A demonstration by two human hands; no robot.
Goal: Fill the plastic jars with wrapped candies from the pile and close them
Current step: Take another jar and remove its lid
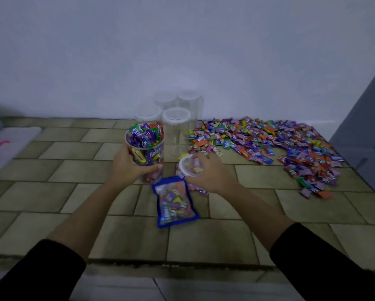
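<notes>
A clear plastic jar [147, 153] heaped with wrapped candies stands on the tiled mat, and my left hand [130, 168] grips its side. Just to its right, my right hand [206, 170] holds a clear round lid [187, 167] by its rim, tilted, a little above the mat. The wide pile of colourful wrapped candies [275, 146] spreads across the right side. Behind the filled jar stand several empty lidded jars [176, 124] by the wall.
A blue candy bag [174, 203] lies flat on the mat below the lid. A white mat with a pink mark [6, 148] lies at far left. A grey panel [367, 131] rises at the right. The mat's front edge [182, 263] is near me.
</notes>
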